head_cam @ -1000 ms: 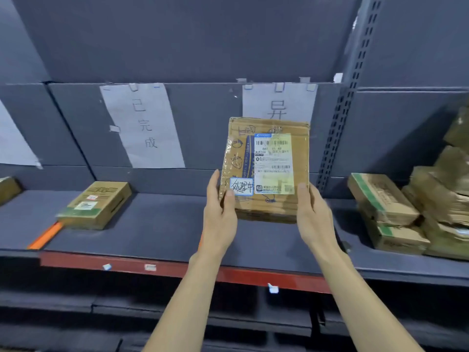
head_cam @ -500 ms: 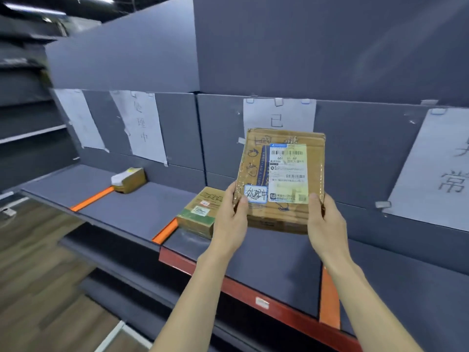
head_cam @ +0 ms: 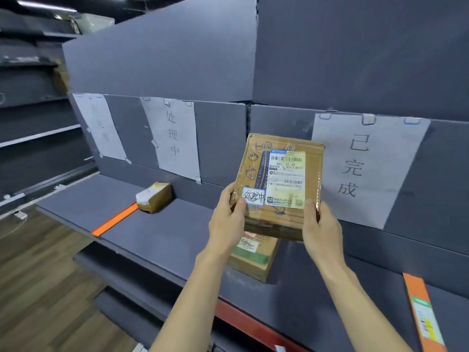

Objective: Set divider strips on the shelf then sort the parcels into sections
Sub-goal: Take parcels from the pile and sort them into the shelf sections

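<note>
I hold a brown cardboard parcel (head_cam: 278, 184) upright above the grey shelf (head_cam: 162, 235), its shipping label and a small handwritten sticker facing me. My left hand (head_cam: 227, 222) grips its lower left corner, thumb on the sticker. My right hand (head_cam: 321, 229) grips its lower right corner. Under the held parcel a second box with green tape (head_cam: 253, 257) lies on the shelf. A smaller parcel (head_cam: 154, 196) sits at the far end of an orange divider strip (head_cam: 114, 219). Another orange divider strip (head_cam: 422, 311) lies at the right.
Paper signs hang on the back panel: one (head_cam: 175, 138) above the middle section, one (head_cam: 365, 168) behind the held parcel, one (head_cam: 99, 125) at far left. The shelf's red front edge (head_cam: 253, 323) runs below my arms. Wooden floor (head_cam: 40, 275) lies to the left.
My view has swung left along the shelf, carrying the parcel with it. Both hands keep the same grip. The far-left section and its small parcel have come closer.
</note>
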